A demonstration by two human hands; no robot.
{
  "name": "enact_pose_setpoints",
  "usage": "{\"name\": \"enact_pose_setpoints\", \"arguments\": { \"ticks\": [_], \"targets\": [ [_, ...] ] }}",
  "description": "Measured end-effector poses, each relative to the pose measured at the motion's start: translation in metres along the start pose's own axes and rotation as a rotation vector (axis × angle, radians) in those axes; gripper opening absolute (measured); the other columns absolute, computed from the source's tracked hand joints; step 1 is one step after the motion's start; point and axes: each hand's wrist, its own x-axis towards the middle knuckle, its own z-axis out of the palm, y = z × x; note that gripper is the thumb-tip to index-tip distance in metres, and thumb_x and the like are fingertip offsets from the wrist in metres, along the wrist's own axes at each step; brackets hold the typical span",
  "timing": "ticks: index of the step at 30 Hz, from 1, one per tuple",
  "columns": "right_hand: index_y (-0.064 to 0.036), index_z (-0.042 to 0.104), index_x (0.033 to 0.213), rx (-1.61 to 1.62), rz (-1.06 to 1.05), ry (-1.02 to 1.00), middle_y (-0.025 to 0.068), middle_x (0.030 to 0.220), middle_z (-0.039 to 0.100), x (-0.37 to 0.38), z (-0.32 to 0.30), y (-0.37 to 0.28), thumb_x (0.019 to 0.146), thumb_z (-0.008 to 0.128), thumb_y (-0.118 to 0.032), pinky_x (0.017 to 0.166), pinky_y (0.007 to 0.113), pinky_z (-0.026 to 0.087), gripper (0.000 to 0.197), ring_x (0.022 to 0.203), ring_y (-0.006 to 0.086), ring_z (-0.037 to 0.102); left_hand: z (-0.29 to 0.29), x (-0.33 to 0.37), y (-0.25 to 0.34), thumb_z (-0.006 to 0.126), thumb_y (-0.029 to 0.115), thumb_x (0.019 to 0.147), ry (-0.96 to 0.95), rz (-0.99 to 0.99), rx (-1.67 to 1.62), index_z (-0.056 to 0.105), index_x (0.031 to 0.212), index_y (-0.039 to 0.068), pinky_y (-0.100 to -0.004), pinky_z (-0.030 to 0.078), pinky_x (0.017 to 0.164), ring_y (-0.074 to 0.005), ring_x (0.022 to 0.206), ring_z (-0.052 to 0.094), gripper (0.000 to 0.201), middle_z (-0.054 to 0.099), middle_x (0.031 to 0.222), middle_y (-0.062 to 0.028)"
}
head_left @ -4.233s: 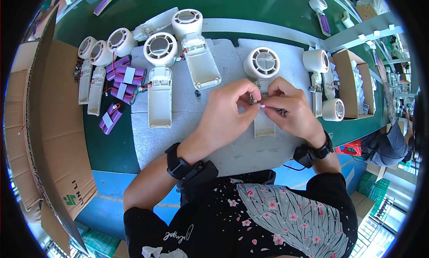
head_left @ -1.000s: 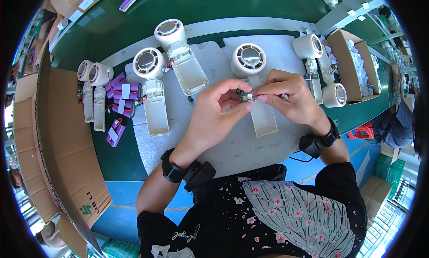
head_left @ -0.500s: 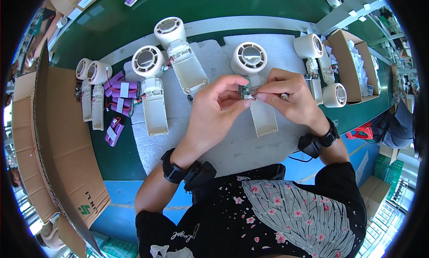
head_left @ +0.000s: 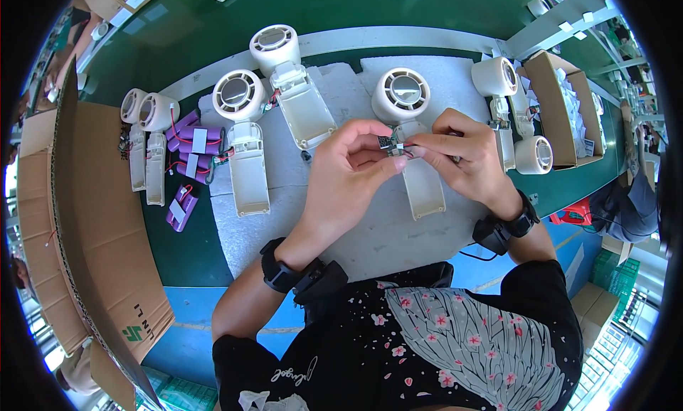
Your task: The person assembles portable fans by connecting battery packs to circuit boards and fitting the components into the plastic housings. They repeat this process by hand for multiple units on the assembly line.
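Observation:
Between the thumb and fingers of my left hand (head_left: 348,166) is a small green circuit board (head_left: 388,142). My right hand (head_left: 466,158) is closed in a pinch on thin red and dark wires (head_left: 409,152) at the board's right edge; the fingers partly cover their ends. Both hands are above a white handheld fan (head_left: 400,94) with a round slotted head. Its open handle shell (head_left: 425,192) lies below the fingers, partly hidden by them. To the left lie two more fans with open handles, one nearer (head_left: 249,173) and one farther (head_left: 306,109).
Purple battery packs (head_left: 186,144) with wires lie at the left, beside more fan bodies (head_left: 155,116). A tall cardboard box (head_left: 107,219) borders the left side. At the right are white fans (head_left: 494,78) and a carton of white packets (head_left: 551,105). A grey padded sheet (head_left: 320,240) covers the green table.
The circuit board has tilted slightly between my fingers, and more of the wires shows beside it. Both hands stay close together over the same fan. The whole view has shifted a little.

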Motion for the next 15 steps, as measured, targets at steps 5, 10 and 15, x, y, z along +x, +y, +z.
{"name": "enact_pose_setpoints", "arguments": {
  "ticks": [5,10,15],
  "targets": [
    [-0.0059,0.075,0.093,0.012,0.004,-0.034,0.0066,0.074,0.056,0.0,0.001,0.003,0.076,0.075,-0.005,0.051,0.027,0.041,0.018,0.06,0.0155,0.054,0.003,0.001,-0.002,0.068,-0.002,0.084,0.002,0.016,-0.001,0.053,0.112,-0.003,-0.0258,0.053,0.083,-0.0134,0.093,0.065,0.032,0.065,0.099,-0.0113],
    [-0.0036,0.074,0.093,0.061,0.061,-0.044,0.0074,0.076,0.058,0.001,0.004,-0.002,0.076,0.074,-0.002,0.053,0.026,0.043,0.017,0.063,0.0164,0.057,0.001,0.002,-0.007,0.067,-0.003,0.085,0.012,0.048,0.015,0.053,0.115,0.0,-0.0256,0.052,0.086,-0.0125,0.096,0.063,0.034,0.066,0.102,-0.0098],
    [-0.0028,0.074,0.093,0.043,0.095,-0.032,0.0078,0.077,0.059,0.0,0.008,-0.01,0.076,0.073,-0.001,0.054,0.026,0.045,0.017,0.065,0.017,0.059,-0.002,0.006,-0.006,0.065,-0.005,0.086,-0.018,0.065,0.085,0.053,0.118,0.0,-0.0259,0.052,0.087,-0.0124,0.097,0.063,0.034,0.065,0.104,-0.009]
  ]
}}
